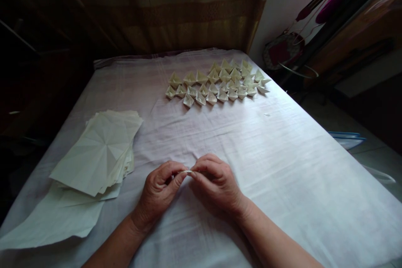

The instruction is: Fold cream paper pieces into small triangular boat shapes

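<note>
Close to the front of the cloth-covered surface, my left hand (pixel 161 190) and my right hand (pixel 216 182) meet at the fingertips. Both pinch a small piece of folded paper (pixel 188 171), of which only a thin pale edge shows between the thumbs; the rest is hidden by the fingers. Left of my hands lies a stack of creased paper sheets (pixel 100 146), its top sheet marked with folds that spread from the middle. Beyond my hands, several folded paper boats (pixel 211 98) stand in uneven rows.
A pale, wrinkled cloth (pixel 282 184) covers the surface. One loose sheet (pixel 53 220) sticks out under the stack. A tiny paper scrap (pixel 267 114) lies toward the right edge. A curtain (pixel 157 8) hangs behind, and a bag (pixel 282 50) is at the back right.
</note>
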`<state>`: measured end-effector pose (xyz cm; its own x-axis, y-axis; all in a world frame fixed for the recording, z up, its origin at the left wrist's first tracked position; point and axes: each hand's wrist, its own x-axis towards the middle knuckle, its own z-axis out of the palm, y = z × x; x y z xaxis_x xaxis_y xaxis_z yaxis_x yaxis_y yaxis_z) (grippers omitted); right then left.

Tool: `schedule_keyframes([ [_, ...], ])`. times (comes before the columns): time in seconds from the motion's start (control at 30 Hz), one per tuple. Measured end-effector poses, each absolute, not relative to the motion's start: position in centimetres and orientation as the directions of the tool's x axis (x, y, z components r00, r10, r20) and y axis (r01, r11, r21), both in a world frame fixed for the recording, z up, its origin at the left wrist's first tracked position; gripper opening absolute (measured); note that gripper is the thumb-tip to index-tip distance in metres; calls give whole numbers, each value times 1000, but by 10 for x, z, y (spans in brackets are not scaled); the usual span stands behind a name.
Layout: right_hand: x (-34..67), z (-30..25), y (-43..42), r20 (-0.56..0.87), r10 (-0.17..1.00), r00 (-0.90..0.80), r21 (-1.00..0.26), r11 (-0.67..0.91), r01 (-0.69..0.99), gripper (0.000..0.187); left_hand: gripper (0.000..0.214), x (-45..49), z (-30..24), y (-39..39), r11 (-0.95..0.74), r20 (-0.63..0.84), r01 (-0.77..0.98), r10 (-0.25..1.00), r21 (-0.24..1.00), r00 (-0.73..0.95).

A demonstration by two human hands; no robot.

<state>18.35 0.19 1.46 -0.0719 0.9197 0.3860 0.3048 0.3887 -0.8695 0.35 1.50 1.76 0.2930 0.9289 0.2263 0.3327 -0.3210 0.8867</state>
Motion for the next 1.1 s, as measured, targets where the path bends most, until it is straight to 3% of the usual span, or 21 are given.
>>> schedule_keyframes([
  [0.2, 183, 18, 2, 333, 939, -89, -884, 344, 315, 5, 11, 3, 16, 14, -364, 275, 299, 913, 882, 301],
  [0.6, 181, 14, 0, 408, 908, -92, -807, 406, 429, 14, 16, 4, 16, 15, -330, 228, 326, 922, 886, 312],
  [0.77, 186, 12, 1, 394, 916, -70, -833, 389, 394, 5, 13, 3, 16, 17, -338, 264, 299, 928, 892, 263],
  [1.1, 188, 15, 3, 455, 890, -34, -807, 428, 407, 11, 11, 3, 15, 17, -345, 279, 274, 927, 898, 252],
])
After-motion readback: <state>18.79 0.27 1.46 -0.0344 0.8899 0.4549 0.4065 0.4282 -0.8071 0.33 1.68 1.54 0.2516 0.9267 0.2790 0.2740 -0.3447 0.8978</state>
